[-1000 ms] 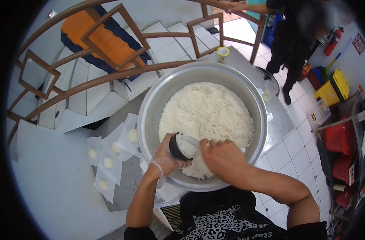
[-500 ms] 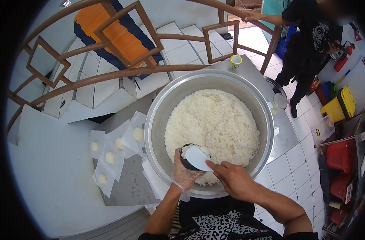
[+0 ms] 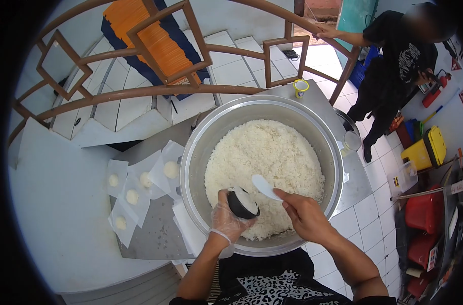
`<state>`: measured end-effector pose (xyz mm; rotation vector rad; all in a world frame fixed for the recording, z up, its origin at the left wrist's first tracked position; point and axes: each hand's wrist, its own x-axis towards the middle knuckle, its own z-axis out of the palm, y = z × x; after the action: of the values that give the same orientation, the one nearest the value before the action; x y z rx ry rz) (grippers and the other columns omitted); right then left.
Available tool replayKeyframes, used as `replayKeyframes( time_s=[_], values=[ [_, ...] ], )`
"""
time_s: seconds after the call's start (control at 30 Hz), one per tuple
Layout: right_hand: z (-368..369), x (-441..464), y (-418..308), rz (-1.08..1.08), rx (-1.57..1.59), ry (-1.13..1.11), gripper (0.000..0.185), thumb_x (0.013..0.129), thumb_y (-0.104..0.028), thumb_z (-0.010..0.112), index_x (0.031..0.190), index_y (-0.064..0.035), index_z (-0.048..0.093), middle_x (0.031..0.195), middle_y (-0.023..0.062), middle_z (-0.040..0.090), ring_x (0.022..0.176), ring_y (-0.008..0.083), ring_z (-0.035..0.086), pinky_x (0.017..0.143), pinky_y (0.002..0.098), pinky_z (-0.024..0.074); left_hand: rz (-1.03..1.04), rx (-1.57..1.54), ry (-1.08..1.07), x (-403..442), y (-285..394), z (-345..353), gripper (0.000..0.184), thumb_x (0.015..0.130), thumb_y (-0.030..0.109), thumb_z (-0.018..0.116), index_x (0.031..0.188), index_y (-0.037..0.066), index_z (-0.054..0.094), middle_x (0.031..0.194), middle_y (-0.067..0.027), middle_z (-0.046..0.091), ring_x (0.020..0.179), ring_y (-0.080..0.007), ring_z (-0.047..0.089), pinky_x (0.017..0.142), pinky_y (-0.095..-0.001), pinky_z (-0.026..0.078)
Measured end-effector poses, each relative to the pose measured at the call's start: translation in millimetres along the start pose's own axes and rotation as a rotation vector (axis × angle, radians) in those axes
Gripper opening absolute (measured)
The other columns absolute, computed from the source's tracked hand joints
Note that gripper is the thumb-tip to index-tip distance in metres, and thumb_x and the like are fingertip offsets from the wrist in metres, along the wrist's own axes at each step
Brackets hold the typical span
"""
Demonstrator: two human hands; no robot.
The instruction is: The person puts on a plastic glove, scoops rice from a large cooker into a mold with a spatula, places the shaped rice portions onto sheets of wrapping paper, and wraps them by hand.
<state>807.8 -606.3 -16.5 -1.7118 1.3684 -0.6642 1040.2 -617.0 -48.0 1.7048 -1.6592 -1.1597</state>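
A wide metal pot holds a large mound of cooked white rice. Over its near left part, my left hand, in a clear plastic glove, grips a small black bowl packed with rice and tilted to the right. My bare right hand is closed around the handle of a white rice paddle, whose blade is above the rice, apart from the bowl. Left of the pot, several rice portions lie on sheets of white paper.
The pot stands on a metal table. A yellow-rimmed cup and a clear container sit beyond its rim. A brown railing borders the stairs behind. Another person stands at the far right, one hand on the railing.
The rice paddle has come away from the bowl, moving up and to the right. My left hand has tilted the bowl, and its rice surface now shows uncovered.
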Motion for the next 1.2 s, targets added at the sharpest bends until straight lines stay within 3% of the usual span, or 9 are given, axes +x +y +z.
replayKeyframes(
  time_s=[0.27,0.37,0.47,0.6,0.63,0.77,0.9,1.03,1.2],
  values=[
    [18,7,-3,0.012,0.179,-0.35,0.039,0.1,-0.007,0.054,0.138,0.0042,0.058,0.094,0.0291,0.069,0.086,0.0408,0.07,0.081,0.0466,0.0525,-0.114,-0.373,-0.195,2,-25,9,0.131,0.065,0.007,0.095,0.158,0.009,0.004,0.128,-0.0157,0.058,0.117,-0.0219,0.058,0.099,-0.0342,0.052],
    [7,14,32,-0.121,0.15,-0.448,0.036,0.105,-0.011,0.053,0.139,-0.0013,0.06,0.101,0.0266,0.073,0.09,0.0305,0.073,0.083,0.0392,0.0531,-0.043,0.005,-0.285,-7,-5,-10,0.14,0.067,0.004,0.093,0.161,0.012,-0.011,0.135,-0.0163,0.055,0.121,-0.0226,0.057,0.104,-0.0343,0.05],
    [-27,18,3,0.195,0.061,-0.359,0.035,0.106,-0.011,0.052,0.138,-0.0027,0.062,0.105,0.0261,0.073,0.091,0.0306,0.073,0.084,0.0374,0.0536,-0.102,-0.327,-0.317,2,-10,-19,0.144,0.069,0.002,0.092,0.161,0.013,-0.018,0.14,-0.0189,0.052,0.124,-0.0258,0.056,0.108,-0.0357,0.048],
    [31,4,15,-0.107,0.207,-0.095,0.032,0.104,-0.013,0.054,0.131,-0.0001,0.066,0.096,0.0249,0.073,0.08,0.0297,0.068,0.082,0.0365,0.0531,0.051,-0.19,-0.168,4,2,-10,0.138,0.07,0.0,0.091,0.162,0.012,-0.011,0.14,-0.0218,0.051,0.127,-0.0307,0.056,0.11,-0.038,0.046],
    [5,9,-1,0.171,0.364,-0.242,0.032,0.106,-0.012,0.052,0.131,0.0003,0.066,0.101,0.0219,0.075,0.084,0.0214,0.067,0.083,0.0369,0.0527,0.1,-0.173,-0.111,2,0,-8,0.137,0.069,0.0,0.091,0.162,0.011,-0.009,0.14,-0.0225,0.051,0.127,-0.0317,0.055,0.11,-0.0389,0.046],
    [17,3,18,0.041,0.298,-0.078,0.032,0.106,-0.012,0.052,0.134,-0.0009,0.065,0.1,0.0168,0.075,0.086,0.0139,0.061,0.084,0.0348,0.0514,0.249,-0.083,0.063,-3,-7,7,0.132,0.067,0.003,0.092,0.163,0.009,0.002,0.14,-0.0252,0.049,0.129,-0.0362,0.053,0.111,-0.043,0.043],
    [-5,5,-4,0.243,0.383,-0.187,0.033,0.105,-0.012,0.055,0.135,-0.0017,0.064,0.109,0.0197,0.075,0.09,0.017,0.063,0.086,0.0355,0.0518,0.364,0.011,0.166,1,-11,14,0.133,0.066,0.01,0.095,0.163,0.007,0.003,0.143,-0.0216,0.044,0.131,-0.034,0.05,0.113,-0.0431,0.04],
    [16,-1,-16,0.104,0.313,-0.142,0.033,0.105,-0.011,0.055,0.135,-0.0026,0.064,0.093,0.0164,0.074,0.087,0.0142,0.063,0.083,0.0322,0.051,0.342,-0.017,0.189,-3,-10,15,0.132,0.067,0.014,0.095,0.161,0.003,0.003,0.141,-0.0215,0.045,0.129,-0.0347,0.051,0.113,-0.0429,0.04],
    [-5,11,-31,0.07,0.19,-0.127,0.032,0.102,-0.009,0.058,0.132,-0.0012,0.066,0.105,0.0245,0.074,0.094,0.0253,0.072,0.084,0.0397,0.0526,0.366,-0.152,0.098,-14,-20,-3,0.109,0.071,0.012,0.093,0.15,0.005,0.018,0.138,-0.0175,0.043,0.132,-0.0292,0.047,0.112,-0.042,0.04]
  ],
)
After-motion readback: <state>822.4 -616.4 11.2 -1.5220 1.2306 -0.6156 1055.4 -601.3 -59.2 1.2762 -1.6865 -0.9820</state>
